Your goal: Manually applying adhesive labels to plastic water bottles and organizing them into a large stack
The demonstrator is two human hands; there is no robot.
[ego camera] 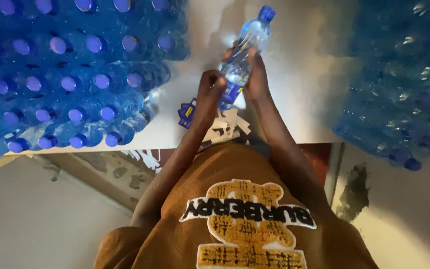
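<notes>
A clear plastic water bottle (247, 47) with a blue cap is held over a white table (299, 99), tilted with its cap pointing away. My right hand (256, 74) grips the bottle's body from the right side. My left hand (210, 92) presses on the lower part of the bottle, where a blue label wraps it. Beneath my hands lie loose blue labels (187, 113) and white backing strips (225, 128) on the table.
A large group of blue-capped bottles (70, 74) fills the table's left part. Another heap of blue bottles (404, 84) lies at the right. The table's near edge (140, 147) runs in front of my brown shirt. Bare concrete floor shows below.
</notes>
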